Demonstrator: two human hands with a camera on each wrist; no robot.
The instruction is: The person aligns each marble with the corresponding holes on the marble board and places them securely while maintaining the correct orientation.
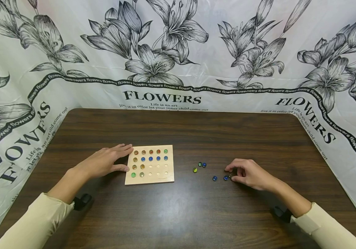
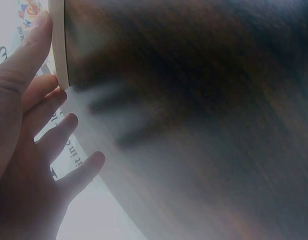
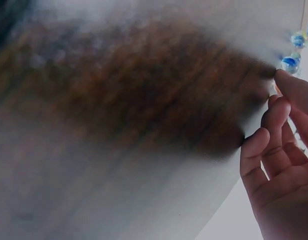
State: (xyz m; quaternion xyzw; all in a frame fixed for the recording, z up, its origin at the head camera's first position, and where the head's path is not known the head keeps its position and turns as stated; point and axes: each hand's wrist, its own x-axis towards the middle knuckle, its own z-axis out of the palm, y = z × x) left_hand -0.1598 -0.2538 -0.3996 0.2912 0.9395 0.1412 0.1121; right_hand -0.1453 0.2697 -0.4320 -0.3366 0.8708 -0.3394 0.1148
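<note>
A pale wooden board (image 1: 170, 166) with rows of round hollows lies left of the middle of the table. Amber, red, blue and green marbles fill its two far rows and the left hollows of the two near rows. My left hand (image 1: 110, 160) touches the board's left edge, fingers straight at the far corner and thumb lower down. On the right, my right hand (image 1: 249, 174) pinches a dark, clear-looking marble (image 1: 230, 175) between thumb and forefinger at table level. Right beside it sits a blue marble (image 1: 226, 177), and another blue marble (image 3: 298, 39) shows in the right wrist view.
Between board and right hand lie loose marbles: a yellow-green marble (image 1: 194, 170), a green one and a blue marble (image 1: 204, 165) close together, and a blue marble (image 1: 215, 178) nearer me. A white flower-print cloth (image 1: 240, 100) stands around the brown table (image 1: 178, 214).
</note>
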